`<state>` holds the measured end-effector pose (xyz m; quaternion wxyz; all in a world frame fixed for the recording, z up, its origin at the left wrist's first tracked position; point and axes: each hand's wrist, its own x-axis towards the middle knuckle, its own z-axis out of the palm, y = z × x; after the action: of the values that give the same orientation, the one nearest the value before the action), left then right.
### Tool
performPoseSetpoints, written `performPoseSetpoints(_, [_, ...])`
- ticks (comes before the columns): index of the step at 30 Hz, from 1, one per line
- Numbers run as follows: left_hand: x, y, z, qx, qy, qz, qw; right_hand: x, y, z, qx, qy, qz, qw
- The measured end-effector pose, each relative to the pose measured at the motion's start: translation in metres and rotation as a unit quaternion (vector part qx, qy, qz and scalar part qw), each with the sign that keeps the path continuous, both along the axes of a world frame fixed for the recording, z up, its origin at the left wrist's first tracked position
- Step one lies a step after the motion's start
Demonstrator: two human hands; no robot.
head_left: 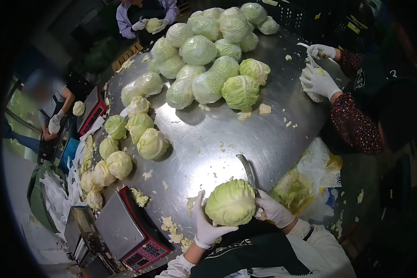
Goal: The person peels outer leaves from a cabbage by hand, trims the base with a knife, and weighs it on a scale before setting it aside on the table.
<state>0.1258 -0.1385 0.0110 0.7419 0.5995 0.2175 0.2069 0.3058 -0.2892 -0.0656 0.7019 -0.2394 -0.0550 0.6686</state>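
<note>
My gloved left hand [208,224] cups a pale green cabbage [230,202] from its left side and underneath, just above the metal table [194,155]. My gloved right hand [274,210] is closed at the cabbage's right side. A knife with a curved blade [246,170] rises from that hand, pointing away from me past the cabbage's right edge. Its handle is mostly hidden in my fingers. Some leaf scraps [170,225] lie on the table left of my left hand.
Net-wrapped cabbages [198,50] are piled at the far side; unwrapped cabbages [153,143] line the left. A red-edged scale [125,227] stands at lower left. Across on the right, a co-worker's gloved hands [320,82] hold a cabbage and knife. Leaf waste [294,187] lies below the table's right edge.
</note>
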Motion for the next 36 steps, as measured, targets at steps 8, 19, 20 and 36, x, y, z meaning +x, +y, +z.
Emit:
performPoseSetpoints(8, [-0.028, 0.006, -0.023, -0.096, -0.018, -0.070, 0.993, 0.012, -0.004, 0.026, 0.026, -0.051, 0.057, 0.997])
performPoseSetpoints(19, [-0.032, 0.028, -0.037, 0.411, -0.049, -0.004, 0.910, 0.012, 0.025, 0.042, 0.010, -0.135, 0.067, 0.988])
performPoseSetpoints(20, [-0.035, 0.029, -0.036, 0.414, -0.028, 0.013, 0.910, 0.013, 0.032, 0.048, 0.002, -0.161, 0.067, 0.985])
performPoseSetpoints(36, [-0.041, 0.056, -0.066, -0.458, 0.116, -0.106, 0.875, 0.010, 0.031, 0.052, -0.133, -0.304, 0.104, 0.938])
